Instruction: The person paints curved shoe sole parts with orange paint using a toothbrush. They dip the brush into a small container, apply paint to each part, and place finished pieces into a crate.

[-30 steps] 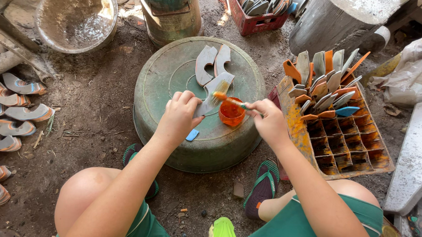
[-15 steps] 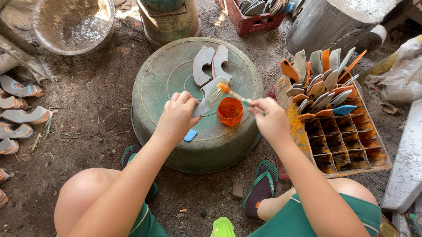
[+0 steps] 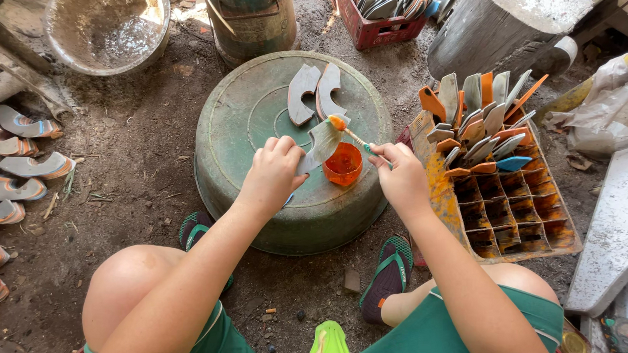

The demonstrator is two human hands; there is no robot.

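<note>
My left hand (image 3: 275, 173) grips the blade (image 3: 321, 144) steady while my right-hand fingers (image 3: 389, 158) pinch the brush (image 3: 350, 133), laying orange paint thinly along its edge.

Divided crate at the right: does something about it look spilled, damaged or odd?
Yes. The divided crate is smeared with orange paint along its near-left wall, and its rear cells are crowded with curved pieces leaning at different angles; the front cells are empty.

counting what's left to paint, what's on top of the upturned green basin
On the upturned green basin lie two curved grey pieces and a small orange cup. The left hand holds another grey piece over it, hiding part of the surface.
</note>
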